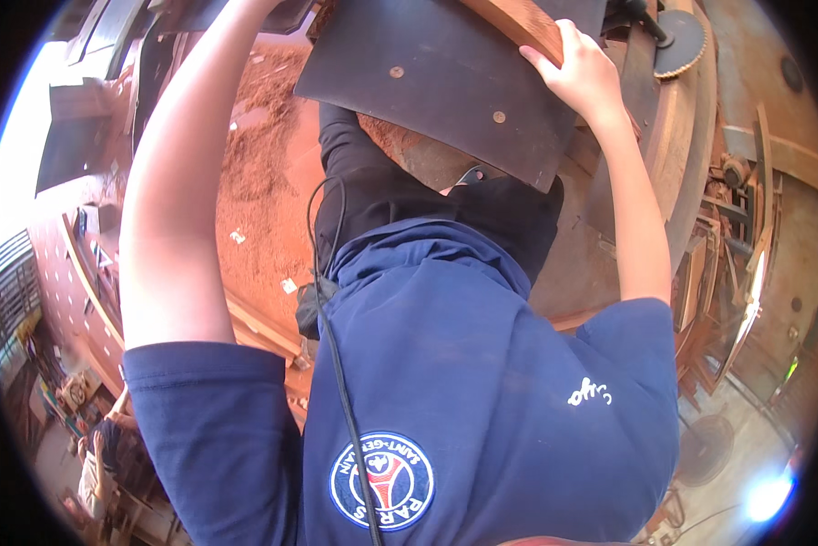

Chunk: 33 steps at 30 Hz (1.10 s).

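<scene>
The right hand (589,84) holds the end of a wooden piece (516,22) between thumb and fingers, above a dark table (445,68) with two round fastenings. The left arm (177,182) reaches past the upper edge. A toothed saw blade (682,45) stands at upper right; reddish sawdust (259,168) covers the floor. A cable (331,341) crosses the blue shirt (482,364).

Reddish sawdust (261,164) L of ctr, grey flr (744,441) lower R, slatted grille (13,273) far L, glaring lt (769,497) btm R
</scene>
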Available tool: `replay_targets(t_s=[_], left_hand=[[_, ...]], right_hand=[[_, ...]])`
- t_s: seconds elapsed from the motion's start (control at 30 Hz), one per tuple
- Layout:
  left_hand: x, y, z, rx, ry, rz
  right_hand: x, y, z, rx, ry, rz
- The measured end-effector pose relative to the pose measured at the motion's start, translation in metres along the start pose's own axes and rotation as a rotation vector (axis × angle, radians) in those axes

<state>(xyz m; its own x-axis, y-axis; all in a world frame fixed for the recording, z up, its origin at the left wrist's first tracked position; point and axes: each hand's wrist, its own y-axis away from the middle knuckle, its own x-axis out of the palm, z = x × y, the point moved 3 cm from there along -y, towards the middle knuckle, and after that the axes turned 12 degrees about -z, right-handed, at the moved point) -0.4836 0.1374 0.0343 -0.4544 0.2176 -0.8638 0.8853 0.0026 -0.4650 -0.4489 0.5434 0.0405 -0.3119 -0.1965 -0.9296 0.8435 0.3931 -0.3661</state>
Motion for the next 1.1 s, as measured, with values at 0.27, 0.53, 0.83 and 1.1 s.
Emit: replay_targets(t_s=[0.27,0.53,0.83,1.1], left_hand=[[-0.001,-0.012,-0.002,0.036,0.009,0.057],[-0.012,-0.008,-0.006,-0.011,0.05,0.014],[0.038,-0.012,0.039,0.388,-0.258,-0.04],[0.027,-0.018,0.012,0.433,-0.286,-0.036]], right_hand=[[0.031,-0.096,-0.04,0.191,0.081,-0.062],[-0.015,-0.003,0.003,0.087,-0.096,-0.059],[-0.011,-0.014,-0.012,-0.049,-0.134,0.015],[0.037,-0.121,-0.059,0.285,0.064,-0.031]])
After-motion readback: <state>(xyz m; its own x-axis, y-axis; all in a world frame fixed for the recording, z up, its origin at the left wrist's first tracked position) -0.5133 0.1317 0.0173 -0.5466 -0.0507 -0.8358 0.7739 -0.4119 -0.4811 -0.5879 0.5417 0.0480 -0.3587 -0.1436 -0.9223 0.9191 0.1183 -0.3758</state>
